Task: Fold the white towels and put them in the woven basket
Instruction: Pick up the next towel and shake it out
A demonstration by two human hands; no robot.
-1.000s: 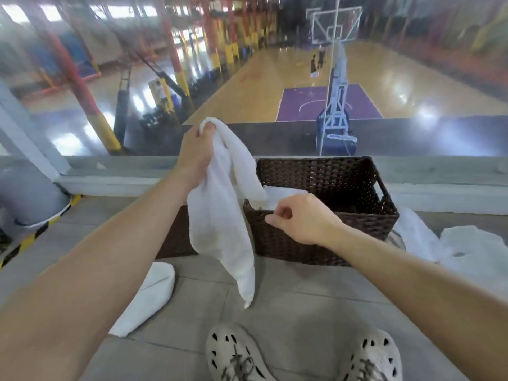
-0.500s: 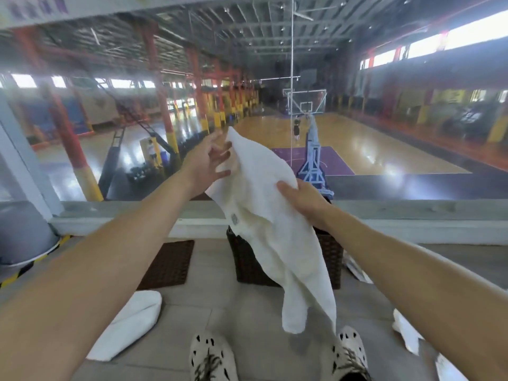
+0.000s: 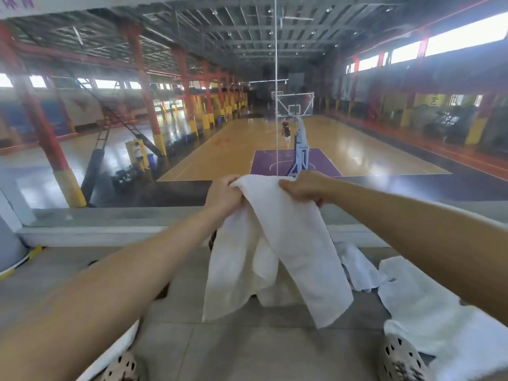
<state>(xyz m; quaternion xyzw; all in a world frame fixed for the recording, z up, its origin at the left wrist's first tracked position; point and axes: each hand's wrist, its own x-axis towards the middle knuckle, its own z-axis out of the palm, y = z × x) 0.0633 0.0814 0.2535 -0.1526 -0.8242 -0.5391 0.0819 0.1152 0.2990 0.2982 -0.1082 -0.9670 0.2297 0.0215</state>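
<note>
A white towel (image 3: pixel 277 243) hangs in the air in front of me, draped in loose folds. My left hand (image 3: pixel 224 195) grips its top edge on the left. My right hand (image 3: pixel 303 188) grips the same edge on the right, close beside the left. The woven basket is almost wholly hidden behind the hanging towel; only a dark sliver (image 3: pixel 211 240) shows at the towel's left edge. More white towels (image 3: pixel 428 306) lie on the floor at the right, and another towel (image 3: pixel 357 266) lies near the ledge.
A low concrete ledge (image 3: pixel 110 229) with a glass pane runs across ahead, overlooking a basketball court. My two perforated shoes (image 3: pixel 402 361) are at the bottom. Another white towel (image 3: pixel 118 350) lies by my left shoe. Grey floor tiles (image 3: pixel 247 353) lie below the towel.
Both hands have come together on the towel's top edge and lifted it; the right hand moved from the towel's middle to the top. The view tilted up, hiding the basket.
</note>
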